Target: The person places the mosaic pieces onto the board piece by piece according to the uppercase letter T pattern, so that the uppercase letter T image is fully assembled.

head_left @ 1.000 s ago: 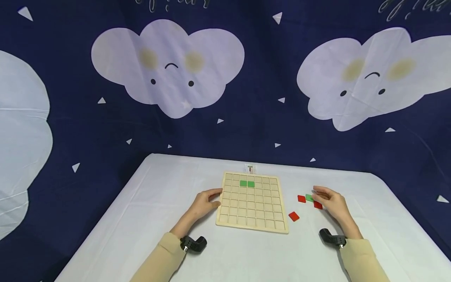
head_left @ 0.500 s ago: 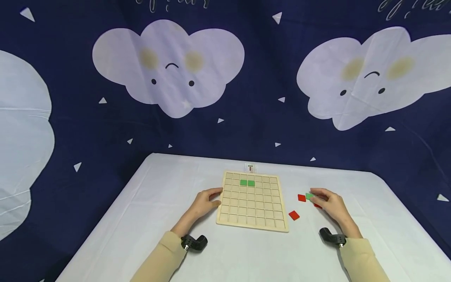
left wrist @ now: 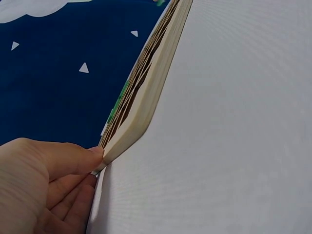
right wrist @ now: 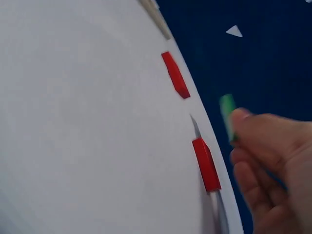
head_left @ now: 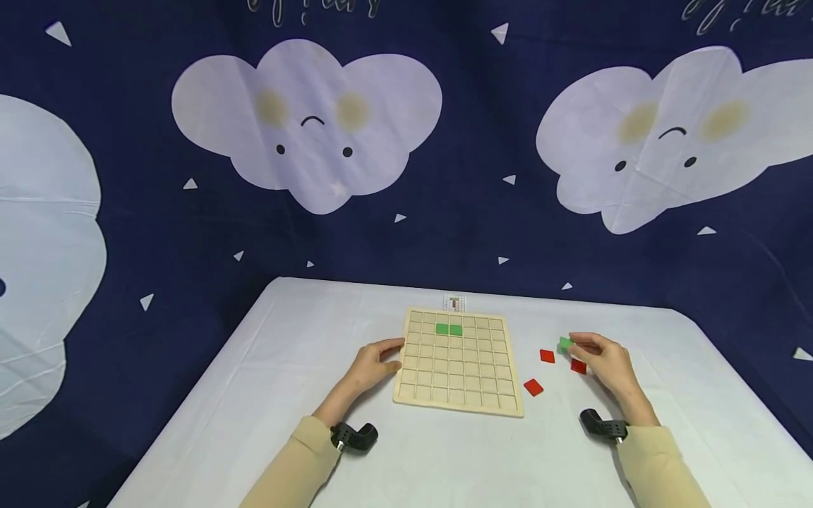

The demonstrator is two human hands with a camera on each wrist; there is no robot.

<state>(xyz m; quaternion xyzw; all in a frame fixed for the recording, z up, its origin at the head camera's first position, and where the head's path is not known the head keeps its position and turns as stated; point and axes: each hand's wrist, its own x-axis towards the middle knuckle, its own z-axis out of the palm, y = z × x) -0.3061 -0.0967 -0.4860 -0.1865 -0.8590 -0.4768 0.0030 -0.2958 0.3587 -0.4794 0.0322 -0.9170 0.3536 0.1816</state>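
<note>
My left hand (head_left: 371,365) rests against the left side of a pale wooden grid board (head_left: 457,410), thumb and forefinger apart along it. In the left wrist view the thumb (left wrist: 73,157) touches the board's edge (left wrist: 152,100), with the other fingers partly hidden. A small green square tile (head_left: 565,344) is pinched in my right hand (head_left: 606,363), raised off the table; in the right wrist view this green tile (right wrist: 227,113) stands out beyond the thumb tip. Two green tiles (head_left: 449,329) sit side by side in the board's second row.
Loose red tiles lie right of the board: one red tile (head_left: 547,356), a nearer one (head_left: 533,387), and another (head_left: 579,366) below my right hand. A small printed grid card (head_left: 454,303) lies behind the board on the white tabletop (head_left: 317,317).
My right hand has taken up the green tile from between the red tiles and lifted it. The left hand stays at the board's edge. The head view has shifted slightly.
</note>
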